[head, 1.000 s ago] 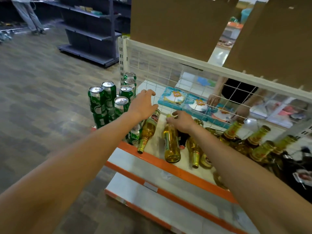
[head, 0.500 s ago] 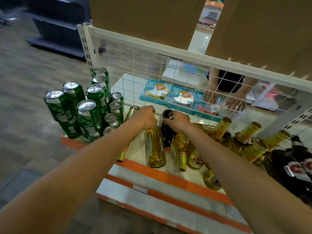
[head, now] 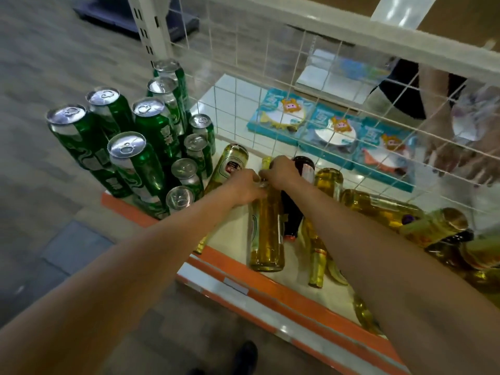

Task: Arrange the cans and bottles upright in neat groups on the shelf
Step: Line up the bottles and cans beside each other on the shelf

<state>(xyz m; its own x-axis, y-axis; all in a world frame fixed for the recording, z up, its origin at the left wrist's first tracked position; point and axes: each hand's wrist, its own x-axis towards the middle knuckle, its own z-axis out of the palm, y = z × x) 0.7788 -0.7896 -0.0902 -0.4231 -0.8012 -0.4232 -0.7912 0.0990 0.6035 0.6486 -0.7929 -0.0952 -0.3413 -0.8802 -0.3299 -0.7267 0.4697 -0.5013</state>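
The yellow bottle (head: 266,239) lies flat on the shelf (head: 232,236) at frame centre, its long axis running from its base at the front edge up to its neck, where both hands meet. The left hand (head: 244,189) curls its fingers round the shoulder and the right hand (head: 284,173) appears to curl round the foil neck, both equally near. A dark bottle (head: 292,212) lies just right, and upright green cans (head: 140,163) stand left.

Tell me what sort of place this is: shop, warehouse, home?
Most likely a shop, or a mock one: a retail shelf with an orange price strip, a wire-mesh back, grouped green cans, packaged goods behind.
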